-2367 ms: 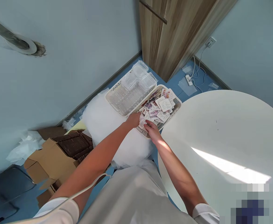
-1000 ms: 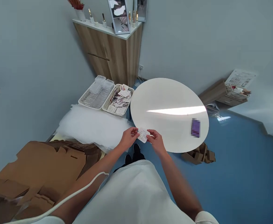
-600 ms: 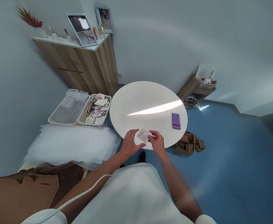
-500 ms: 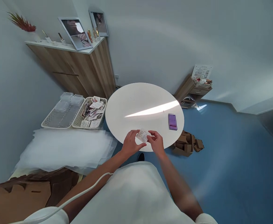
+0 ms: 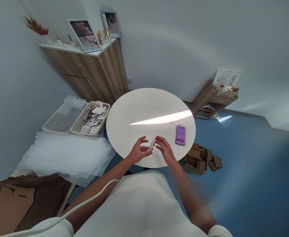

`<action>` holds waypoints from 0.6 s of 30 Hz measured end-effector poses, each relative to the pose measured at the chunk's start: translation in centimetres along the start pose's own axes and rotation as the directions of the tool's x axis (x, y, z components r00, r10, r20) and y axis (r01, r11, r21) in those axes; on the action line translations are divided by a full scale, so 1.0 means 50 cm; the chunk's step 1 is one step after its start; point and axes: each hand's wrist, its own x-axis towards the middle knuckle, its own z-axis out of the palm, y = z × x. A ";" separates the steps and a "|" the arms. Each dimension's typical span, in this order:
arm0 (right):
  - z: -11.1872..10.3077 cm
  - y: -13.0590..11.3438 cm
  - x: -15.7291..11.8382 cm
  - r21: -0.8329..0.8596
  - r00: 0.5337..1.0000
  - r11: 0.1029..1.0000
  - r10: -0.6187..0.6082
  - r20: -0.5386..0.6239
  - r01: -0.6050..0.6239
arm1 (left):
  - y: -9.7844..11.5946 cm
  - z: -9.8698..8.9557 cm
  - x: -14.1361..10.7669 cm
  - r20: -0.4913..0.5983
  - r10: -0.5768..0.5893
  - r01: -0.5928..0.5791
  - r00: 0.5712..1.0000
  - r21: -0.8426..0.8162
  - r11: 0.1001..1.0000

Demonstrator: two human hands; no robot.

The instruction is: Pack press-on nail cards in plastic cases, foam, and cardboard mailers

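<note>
A small white printed card (image 5: 151, 144) is tilted nearly edge-on above the near side of the round white table (image 5: 144, 102). My left hand (image 5: 139, 150) grips its lower end between thumb and fingers. Close by on the other side, my right hand (image 5: 165, 149) has its fingers apart and curved towards the card; whether a fingertip touches it I cannot tell. A phone with a blurred purple screen (image 5: 181, 135) lies on the table to the right of my hands.
Left of the table, a white basket (image 5: 73, 129) holds many printed cards, beside a basket with clear plastic boxes (image 5: 70, 100). White translucent sheets (image 5: 65, 151) lie nearer me. Brown cardboard boxes (image 5: 198, 158) sit on the floor at right. A wooden cabinet (image 5: 95, 75) stands behind.
The card has turned from facing me to nearly edge-on. My right hand has let go and its fingers have spread. The view has shifted slightly.
</note>
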 end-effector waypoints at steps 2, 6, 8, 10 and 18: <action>-0.008 0.007 0.008 0.015 0.997 0.998 0.062 0.045 -0.063 | -0.004 0.007 -0.001 0.056 -0.072 0.080 0.996 -0.160 0.984; -0.010 0.019 0.016 0.048 0.993 0.998 0.046 0.109 -0.051 | 0.002 0.016 0.000 0.235 -0.180 0.257 0.955 -0.358 0.897; -0.015 0.020 0.018 0.089 0.994 0.996 0.010 0.105 -0.019 | 0.006 0.018 0.004 0.271 -0.214 0.307 0.938 -0.367 0.878; -0.026 0.018 0.022 0.124 0.997 0.992 0.005 0.077 -0.015 | 0.009 0.018 0.013 0.248 -0.246 0.317 0.937 -0.309 0.896; -0.082 -0.003 0.032 0.032 0.991 0.997 -0.066 -0.113 0.070 | 0.052 0.011 0.039 0.066 -0.010 -0.008 0.998 0.268 0.963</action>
